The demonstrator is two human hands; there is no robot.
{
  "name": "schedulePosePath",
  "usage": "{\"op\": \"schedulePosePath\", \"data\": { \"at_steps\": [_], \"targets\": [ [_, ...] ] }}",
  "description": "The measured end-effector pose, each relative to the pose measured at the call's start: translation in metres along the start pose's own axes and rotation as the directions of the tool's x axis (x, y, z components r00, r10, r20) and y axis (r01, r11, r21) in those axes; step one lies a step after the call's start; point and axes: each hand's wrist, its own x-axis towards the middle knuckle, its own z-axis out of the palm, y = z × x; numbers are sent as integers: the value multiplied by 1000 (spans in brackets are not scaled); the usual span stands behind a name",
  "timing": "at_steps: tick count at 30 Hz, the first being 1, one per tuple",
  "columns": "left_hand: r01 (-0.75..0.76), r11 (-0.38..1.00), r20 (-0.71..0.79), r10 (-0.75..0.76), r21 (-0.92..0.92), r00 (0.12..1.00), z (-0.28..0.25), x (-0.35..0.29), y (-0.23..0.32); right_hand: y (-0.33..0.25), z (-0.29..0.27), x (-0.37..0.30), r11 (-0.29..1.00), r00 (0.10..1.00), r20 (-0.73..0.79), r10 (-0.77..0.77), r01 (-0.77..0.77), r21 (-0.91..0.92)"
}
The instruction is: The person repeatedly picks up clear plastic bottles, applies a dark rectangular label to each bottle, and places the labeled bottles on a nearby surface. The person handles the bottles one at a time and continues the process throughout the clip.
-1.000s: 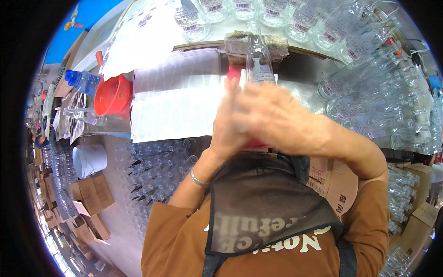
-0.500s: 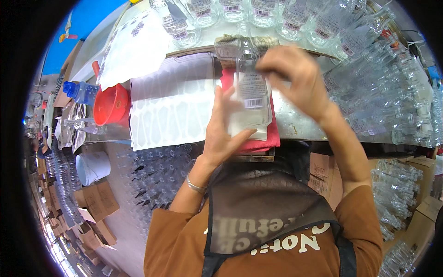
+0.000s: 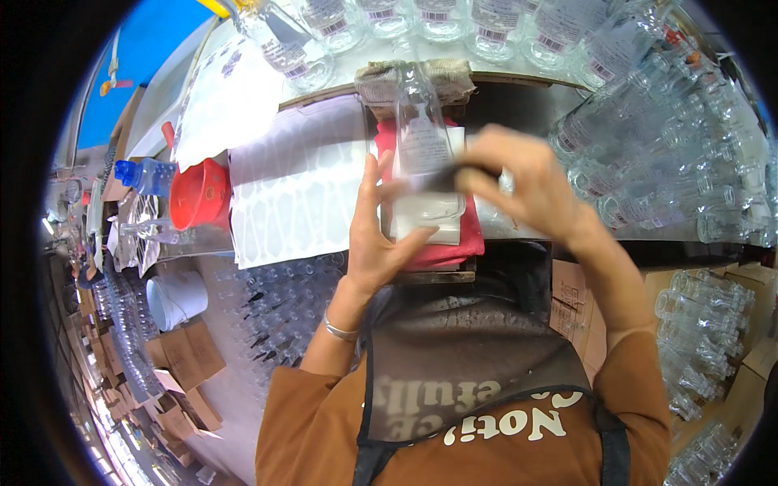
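A clear glass bottle [image 3: 423, 146] with printing on its face lies with its neck away from me. The neck rests on a cloth-wrapped support [image 3: 373, 83], the body on a white pad [image 3: 448, 235] over a red cloth [image 3: 472, 235]. At the left side of its base is my left hand [image 3: 374, 243], fingers spread and thumb stretched along the near end; one finger is blurred against the glass. My right hand [image 3: 523, 174], smeared by motion, is closed on a dark flat strip [image 3: 444, 180] that lies across the lower part of the bottle.
White sheets with bottle-shaped outlines [image 3: 300, 186] lie left of the bottle, beside a red bowl [image 3: 198, 194] and a blue-capped bottle [image 3: 146, 176]. Standing glass bottles [image 3: 494, 32] line the back; many more [image 3: 648, 170] crowd the right. A white bucket [image 3: 177, 298] stands below left.
A dark strip now shows between my right hand and the bottle. The right hand has come slightly nearer to me. My left hand's index finger has bent in toward the bottle.
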Motion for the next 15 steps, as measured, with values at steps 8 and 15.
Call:
{"op": "schedulePosePath", "data": {
  "at_steps": [8,15],
  "targets": [
    [30,989,-46,-23,147,999,6,0,12,2,7,80,933,994,-43,-96,75,-352],
    [5,994,-8,-6,-114,1000,-17,-2,-3,-33,6,22,995,962,254,-95,92,24]
  ]
}}
